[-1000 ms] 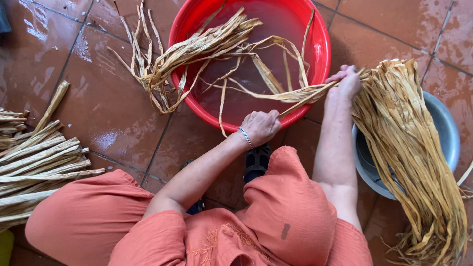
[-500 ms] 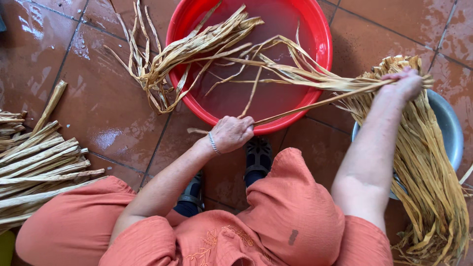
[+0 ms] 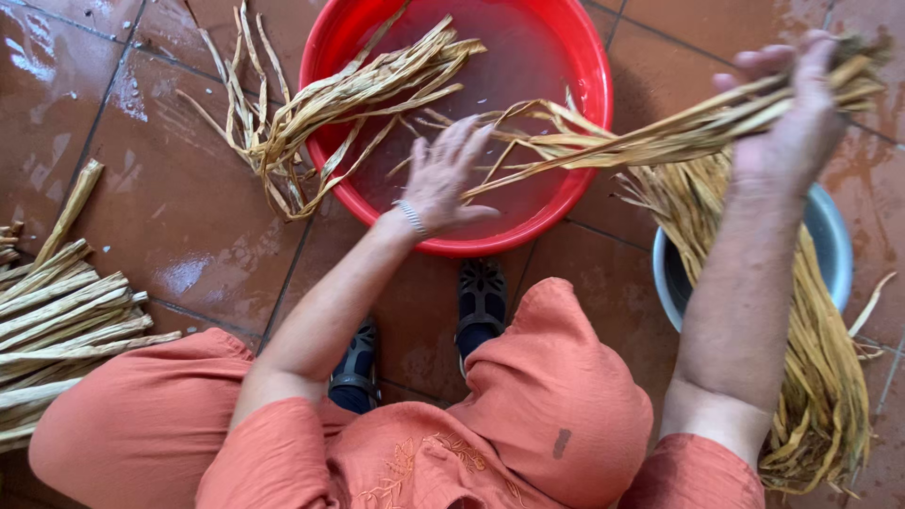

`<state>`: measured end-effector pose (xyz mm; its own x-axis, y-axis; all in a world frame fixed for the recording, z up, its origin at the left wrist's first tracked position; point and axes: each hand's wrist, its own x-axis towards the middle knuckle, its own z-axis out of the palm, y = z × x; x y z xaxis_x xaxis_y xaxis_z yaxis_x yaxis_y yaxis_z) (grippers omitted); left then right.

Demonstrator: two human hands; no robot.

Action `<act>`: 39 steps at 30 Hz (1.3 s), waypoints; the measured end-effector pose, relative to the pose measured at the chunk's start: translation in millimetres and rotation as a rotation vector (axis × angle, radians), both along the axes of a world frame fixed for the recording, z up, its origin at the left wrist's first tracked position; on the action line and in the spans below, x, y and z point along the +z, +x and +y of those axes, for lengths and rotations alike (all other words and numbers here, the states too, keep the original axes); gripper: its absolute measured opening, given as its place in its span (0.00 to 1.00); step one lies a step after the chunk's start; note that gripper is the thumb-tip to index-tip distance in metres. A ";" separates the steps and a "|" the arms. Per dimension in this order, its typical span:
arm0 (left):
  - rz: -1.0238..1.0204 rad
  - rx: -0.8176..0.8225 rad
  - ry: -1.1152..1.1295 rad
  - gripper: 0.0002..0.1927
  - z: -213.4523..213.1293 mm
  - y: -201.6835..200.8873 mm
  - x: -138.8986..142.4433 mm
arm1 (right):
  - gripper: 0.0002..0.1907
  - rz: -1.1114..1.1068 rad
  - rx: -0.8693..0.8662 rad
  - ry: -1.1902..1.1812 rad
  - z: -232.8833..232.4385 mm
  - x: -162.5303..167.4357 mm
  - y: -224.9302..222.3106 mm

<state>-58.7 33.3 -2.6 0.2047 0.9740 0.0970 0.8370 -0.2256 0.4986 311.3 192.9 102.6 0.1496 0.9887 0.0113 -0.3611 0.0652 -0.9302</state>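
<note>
My right hand (image 3: 787, 118) is raised at the upper right, shut on a bunch of long dry yellow leaf strips (image 3: 650, 141) that trail left over the red plastic basin (image 3: 584, 66). My left hand (image 3: 443, 179) hovers open over the basin's near side, fingers spread, right by the hanging ends of those strips. A second bundle of strips (image 3: 358, 94) lies across the basin's left rim, spilling onto the floor. A large heap of the same strips (image 3: 811, 358) drapes over a grey metal bowl (image 3: 834, 245) below my right arm.
A pile of pale flat stalks (image 3: 66, 320) lies on the wet brown floor tiles (image 3: 189, 217) at the left. My knees in orange clothing and my dark sandals (image 3: 481, 302) sit just in front of the basin.
My right hand has lifted the bunch of strips higher and further right, pulling it out of the basin. My left hand has moved from the basin's rim up over the water, fingers opened.
</note>
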 end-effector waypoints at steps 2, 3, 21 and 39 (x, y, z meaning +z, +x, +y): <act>-0.195 -0.076 0.089 0.72 28.9 38.9 18.4 | 0.13 0.017 0.132 0.043 -19.1 23.7 -40.7; -0.304 -0.117 0.128 0.73 41.2 56.0 24.7 | 0.13 0.068 0.199 0.040 -27.1 33.8 -56.2; -0.199 0.042 -0.013 0.16 15.2 -22.3 -36.2 | 0.16 0.360 -0.092 0.159 56.8 -23.5 36.2; 0.644 -0.074 -0.742 0.18 -3.0 -36.5 -162.8 | 0.34 -1.285 0.376 -0.212 -17.1 -204.9 -173.3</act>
<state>-95.2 30.3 -165.4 0.0664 0.7252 -0.6854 0.9947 -0.1019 -0.0116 138.0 175.8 -102.3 -0.1289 0.9671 -0.2191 0.7989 -0.0296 -0.6008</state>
